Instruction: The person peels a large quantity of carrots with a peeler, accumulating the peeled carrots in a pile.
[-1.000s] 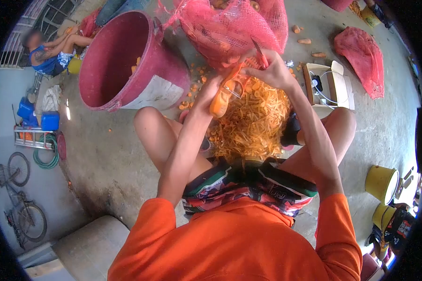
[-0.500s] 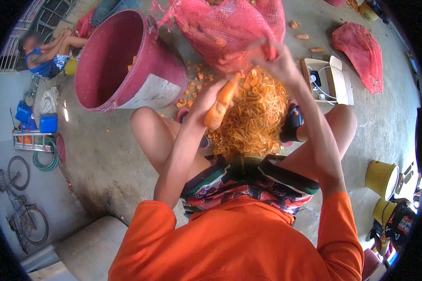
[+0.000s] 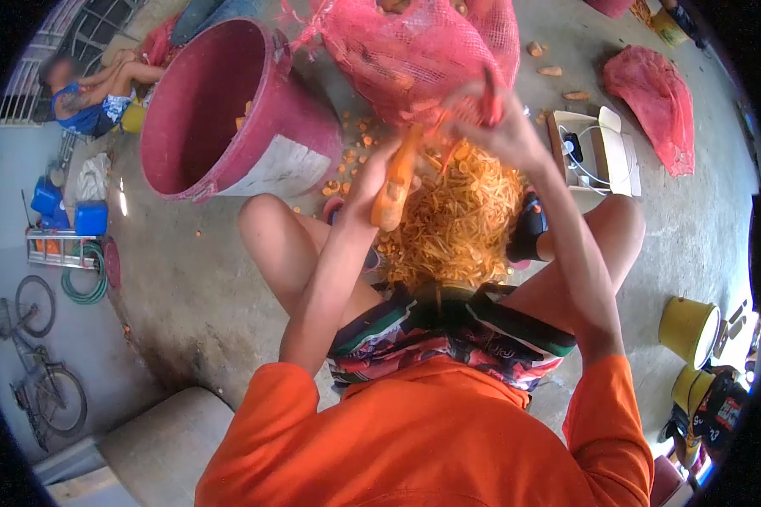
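A large carrot [image 3: 392, 199] lies slanted in my left hand [image 3: 370, 175], whose fingers are wrapped round it. My right hand [image 3: 509, 135] is closed on a red peeler [image 3: 489, 103], blurred by motion, near the carrot's far end. Beneath both hands, a heap of orange carrot peelings [image 3: 457, 232] covers the floor between my feet. Just beyond them sits a pink mesh sack [image 3: 406, 63] with carrots showing through it.
A big pink tub [image 3: 300, 127] leans toward me at left, with some orange pieces inside. Carrot ends are scattered beside it. An open cardboard box [image 3: 613, 156] with a white cable and another red mesh sack [image 3: 651, 101] lie at right. A person [image 3: 80, 110] sits far left.
My right hand and the peeler have shifted slightly at the carrot's far end. The carrot stays in my left hand, a little more upright. The whole view has shifted slightly.
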The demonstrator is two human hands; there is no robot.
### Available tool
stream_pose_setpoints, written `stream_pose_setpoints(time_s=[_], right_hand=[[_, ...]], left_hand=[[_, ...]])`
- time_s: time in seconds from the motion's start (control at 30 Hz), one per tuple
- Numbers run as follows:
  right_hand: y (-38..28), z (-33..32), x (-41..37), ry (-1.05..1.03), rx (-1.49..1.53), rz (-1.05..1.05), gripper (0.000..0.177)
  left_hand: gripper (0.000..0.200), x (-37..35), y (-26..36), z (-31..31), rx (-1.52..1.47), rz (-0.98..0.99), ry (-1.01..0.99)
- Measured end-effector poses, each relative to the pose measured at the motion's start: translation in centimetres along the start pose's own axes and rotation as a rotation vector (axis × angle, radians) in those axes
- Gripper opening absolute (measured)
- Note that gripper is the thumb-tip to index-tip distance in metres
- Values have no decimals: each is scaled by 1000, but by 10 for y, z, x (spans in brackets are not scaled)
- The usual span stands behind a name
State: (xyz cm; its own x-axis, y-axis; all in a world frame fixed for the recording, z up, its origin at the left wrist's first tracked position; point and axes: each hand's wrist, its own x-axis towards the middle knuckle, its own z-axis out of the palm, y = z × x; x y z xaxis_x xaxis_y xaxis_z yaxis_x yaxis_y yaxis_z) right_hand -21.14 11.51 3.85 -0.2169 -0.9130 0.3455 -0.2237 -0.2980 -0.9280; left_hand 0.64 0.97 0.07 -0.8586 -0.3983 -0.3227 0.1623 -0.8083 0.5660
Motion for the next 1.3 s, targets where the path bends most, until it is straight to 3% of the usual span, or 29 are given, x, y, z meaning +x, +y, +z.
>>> stream_pose_setpoints(time_s=[0.03,0.13,0.2,0.3,0.33,0.4,0.43,0.47,0.53,0.6,0.63,0.73,0.8,0.87,0.93,1.0,1.07,1.13,1.2,1.23,1.27,1.3], right_hand=[[-21,16,-4,-34,-171,-125,19],[-19,24,-6,-72,-293,-196,18],[4,6,4,-48,-314,-108,18],[9,-14,22,202,-243,-98,21],[3,-12,21,201,-245,-107,21],[-16,7,3,29,99,105,23],[-24,19,-2,-50,-269,-145,24],[-30,25,-8,-207,-333,-15,24],[-28,25,-5,-89,-338,-211,24],[-1,-6,9,32,-295,-96,24],[4,-16,16,151,-258,3,24],[-1,-8,10,141,6,144,25],[-25,21,-6,42,72,118,25],[-42,43,-11,-280,-110,-164,24],[-31,42,-9,-182,-93,-171,22],[0,15,4,-121,-153,-157,23],[31,-10,13,165,-77,2,25],[16,-5,9,131,9,95,24],[-10,11,-2,102,90,194,24],[-29,29,-6,-88,-42,-19,23],[-37,38,-6,-279,-171,-234,23],[-32,35,-4,-279,-167,-235,23]], left_hand=[[37,-7,2,20,101,81,8],[34,-13,0,27,133,126,-81],[33,-3,1,7,134,44,-63],[34,0,-1,4,98,-13,-7],[35,1,0,7,60,-10,29],[34,-1,2,15,16,-10,-27],[34,-8,5,32,70,42,17],[33,-10,6,43,127,95,65],[31,-5,2,25,110,93,67],[29,-7,-1,9,253,48,-10],[28,-5,-2,7,178,19,-14],[27,0,1,7,-3,-39,54],[27,-4,7,13,-5,-57,-14],[27,-4,6,17,-1,-75,-74],[25,-5,-10,19,418,368,-159],[28,-4,-7,13,329,247,-90],[32,-3,-3,8,149,22,49],[34,0,1,14,168,25,59],[35,2,2,27,86,86,-54],[38,-11,8,72,28,95,72],[38,-4,8,68,30,99,68],[39,3,5,54,36,114,53]])
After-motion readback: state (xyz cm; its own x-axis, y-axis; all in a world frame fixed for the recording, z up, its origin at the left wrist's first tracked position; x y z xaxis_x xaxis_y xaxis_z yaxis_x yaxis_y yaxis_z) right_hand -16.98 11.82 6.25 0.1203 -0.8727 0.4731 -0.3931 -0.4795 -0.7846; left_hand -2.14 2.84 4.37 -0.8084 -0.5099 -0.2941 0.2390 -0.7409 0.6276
